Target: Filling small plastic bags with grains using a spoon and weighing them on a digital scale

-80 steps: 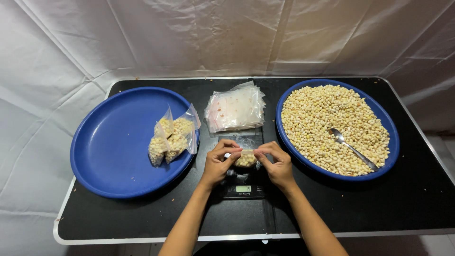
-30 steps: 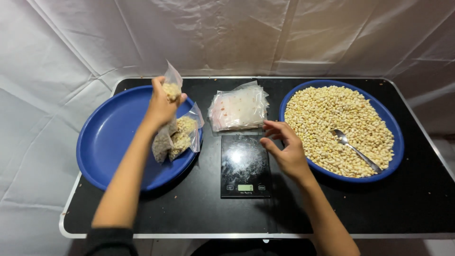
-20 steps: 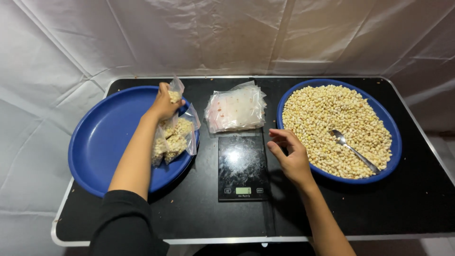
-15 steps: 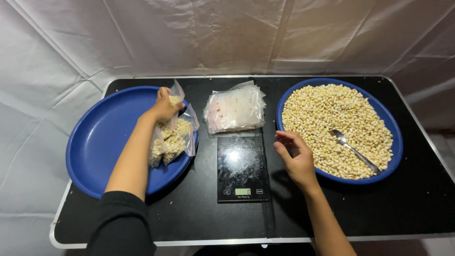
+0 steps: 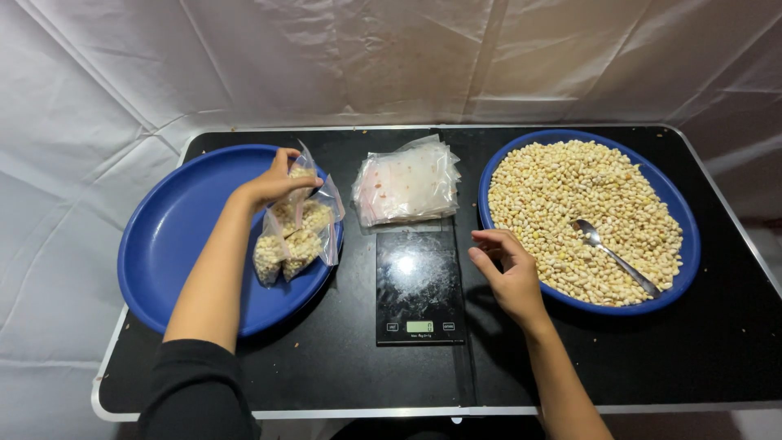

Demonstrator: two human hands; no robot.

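My left hand (image 5: 273, 186) rests over the right side of the left blue plate (image 5: 175, 236), fingers pinched on a small clear bag of beans (image 5: 301, 173) that it sets on the pile of filled bags (image 5: 295, 236). My right hand (image 5: 509, 273) hovers palm down, fingers loosely apart and holding nothing, between the black kitchen scale (image 5: 419, 285) and the right blue plate (image 5: 676, 208). That plate is heaped with pale beans (image 5: 582, 204), and a metal spoon (image 5: 615, 257) lies in them.
A stack of empty clear zip bags (image 5: 407, 181) lies behind the scale. Everything stands on a black table with a white rim (image 5: 570, 406); white cloth hangs behind and around it. A few stray bits dot the tabletop.
Both hands left the scale. My left hand carried a filled bag over to the left plate and lowered it onto the pile. My right hand drifted right and slightly toward me.
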